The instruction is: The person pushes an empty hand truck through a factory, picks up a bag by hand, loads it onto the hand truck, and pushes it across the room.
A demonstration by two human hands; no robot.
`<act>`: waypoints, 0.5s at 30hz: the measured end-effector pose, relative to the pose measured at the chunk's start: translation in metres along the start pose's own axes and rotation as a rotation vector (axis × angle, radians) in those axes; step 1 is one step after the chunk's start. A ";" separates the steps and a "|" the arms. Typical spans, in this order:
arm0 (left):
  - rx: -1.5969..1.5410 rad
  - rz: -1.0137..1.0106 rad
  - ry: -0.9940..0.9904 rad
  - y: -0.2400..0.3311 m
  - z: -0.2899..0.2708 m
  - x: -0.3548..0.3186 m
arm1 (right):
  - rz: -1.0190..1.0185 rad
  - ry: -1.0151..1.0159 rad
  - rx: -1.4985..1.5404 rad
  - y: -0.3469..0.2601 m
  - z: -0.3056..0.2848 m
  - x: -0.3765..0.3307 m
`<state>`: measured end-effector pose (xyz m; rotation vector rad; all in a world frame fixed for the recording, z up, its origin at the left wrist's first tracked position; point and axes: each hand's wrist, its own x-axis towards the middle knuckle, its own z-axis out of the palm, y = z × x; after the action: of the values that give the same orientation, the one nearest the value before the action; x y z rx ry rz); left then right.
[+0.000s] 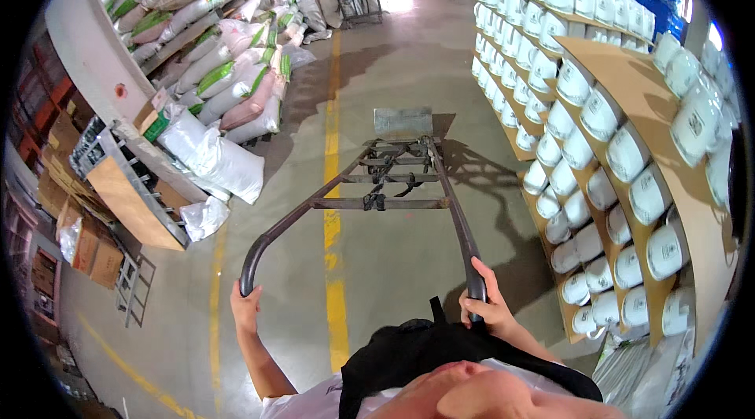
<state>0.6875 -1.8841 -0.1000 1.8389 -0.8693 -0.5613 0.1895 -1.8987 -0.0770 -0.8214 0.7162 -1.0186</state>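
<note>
Ahead of left hand (246, 306) and right hand (491, 302) extends the handcart (425, 203) they grip.

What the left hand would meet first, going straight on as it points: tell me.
The hand truck's left handle, which the left hand grips; beyond, perhaps the small white sack, though depth is unclear.

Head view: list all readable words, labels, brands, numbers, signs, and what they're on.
White containers: dark printed marks on many sides; most too small to read, and I won't copy out any wording.
Stacked sacks: green patches, no lettering clear enough to read.
Trolley: no text visible.
</note>
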 end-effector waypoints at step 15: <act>0.121 0.041 -0.307 -0.003 0.247 0.258 | 0.125 0.880 -0.490 -0.005 -0.118 0.300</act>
<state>0.6785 -2.2269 -0.2024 1.8670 -1.1637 -0.7941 0.1975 -2.2060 -0.1726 -0.7041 1.7974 -1.0955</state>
